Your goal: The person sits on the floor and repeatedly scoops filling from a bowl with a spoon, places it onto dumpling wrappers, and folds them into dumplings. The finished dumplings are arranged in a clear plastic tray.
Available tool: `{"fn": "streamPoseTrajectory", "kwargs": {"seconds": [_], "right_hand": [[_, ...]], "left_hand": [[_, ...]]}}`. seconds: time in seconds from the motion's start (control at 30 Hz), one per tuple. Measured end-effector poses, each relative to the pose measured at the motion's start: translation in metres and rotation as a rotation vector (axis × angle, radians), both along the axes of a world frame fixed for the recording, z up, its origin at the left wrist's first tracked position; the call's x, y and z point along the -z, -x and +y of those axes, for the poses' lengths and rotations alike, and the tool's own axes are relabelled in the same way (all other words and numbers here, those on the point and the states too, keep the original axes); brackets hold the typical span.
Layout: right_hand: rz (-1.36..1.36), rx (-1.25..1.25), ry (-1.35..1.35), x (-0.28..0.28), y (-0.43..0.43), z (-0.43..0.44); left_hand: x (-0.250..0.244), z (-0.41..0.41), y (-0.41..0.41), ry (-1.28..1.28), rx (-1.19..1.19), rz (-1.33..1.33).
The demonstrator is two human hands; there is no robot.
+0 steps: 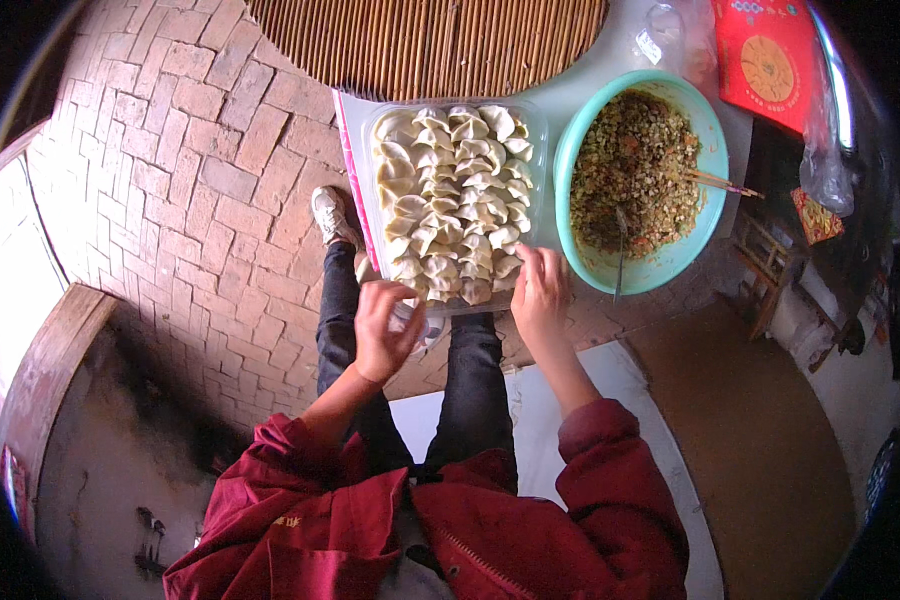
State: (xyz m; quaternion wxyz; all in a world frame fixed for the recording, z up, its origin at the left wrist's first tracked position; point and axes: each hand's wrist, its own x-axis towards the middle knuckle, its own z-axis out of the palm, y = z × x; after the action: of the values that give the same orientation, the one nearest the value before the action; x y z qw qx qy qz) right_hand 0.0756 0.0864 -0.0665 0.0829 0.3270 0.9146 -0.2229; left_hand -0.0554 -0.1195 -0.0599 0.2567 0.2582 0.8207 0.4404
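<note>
A clear plastic tray (542, 172) holds several rows of folded, uncooked dumplings (439, 187) packed close together. My left hand (384, 330) is at the tray's near left corner, its curled fingers slightly blurred and apart from the thumb; no object shows in it. At the near right corner, my right hand (541, 289) has its fingertips against or just above the edge dumplings, and its palm side is hidden. To the right sits a turquoise bowl (709, 232) of chopped filling (634, 169), with a metal spoon (621, 259) and wooden chopsticks (724, 183) in it.
Beyond the tray lies a round mat of plant stalks (435, 45) on the white table (570, 90). A red printed box (757, 67) and clear plastic bags (667, 37) are at the far right. Brick paving (187, 187) spreads to the left.
</note>
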Motion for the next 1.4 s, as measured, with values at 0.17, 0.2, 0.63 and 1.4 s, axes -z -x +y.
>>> {"fn": "streamPoseTrajectory", "kwargs": {"seconds": [0.17, 0.2, 0.63, 1.4], "right_hand": [[0.082, 0.051, -0.092, 0.009, 0.007, 0.0], [0.066, 0.07, -0.08, 0.013, 0.007, -0.001], [-0.052, 0.055, -0.109, 0.007, 0.003, 0.002], [-0.112, 0.103, -0.088, 0.009, 0.003, -0.003]], "left_hand": [[0.008, 0.049, -0.01, 0.033, 0.238, 0.3], [0.014, 0.056, -0.01, 0.078, 0.245, 0.291], [0.034, 0.076, 0.002, 0.112, 0.306, 0.404], [0.049, 0.076, 0.023, 0.098, 0.434, 0.487]]}}
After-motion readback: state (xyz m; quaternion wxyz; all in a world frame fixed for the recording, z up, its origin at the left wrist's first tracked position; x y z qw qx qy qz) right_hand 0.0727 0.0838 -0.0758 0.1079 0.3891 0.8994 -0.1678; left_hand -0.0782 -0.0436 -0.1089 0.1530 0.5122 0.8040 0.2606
